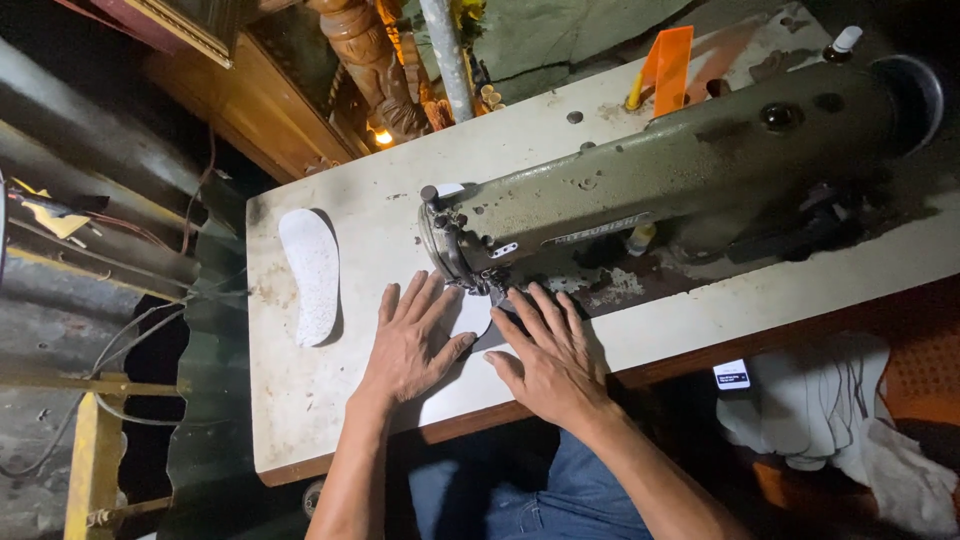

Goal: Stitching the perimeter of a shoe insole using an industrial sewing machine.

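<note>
My left hand (412,340) lies flat, fingers spread, on a white shoe-sole piece (470,318) under the needle end of an olive-green sewing machine (680,160). Beside it my right hand (545,352) presses flat on the same piece, its fingers pointing toward the needle area. The piece shows only between and below the hands. Neither hand grips anything; both rest palm down on the white table (330,390).
A second white insole (312,275) lies apart at the table's left. An orange plastic stand (668,65) and a small bottle (842,42) sit behind the machine. White cloth pieces (830,410) pile at the lower right. Carved wood and a metal pole stand beyond the far edge.
</note>
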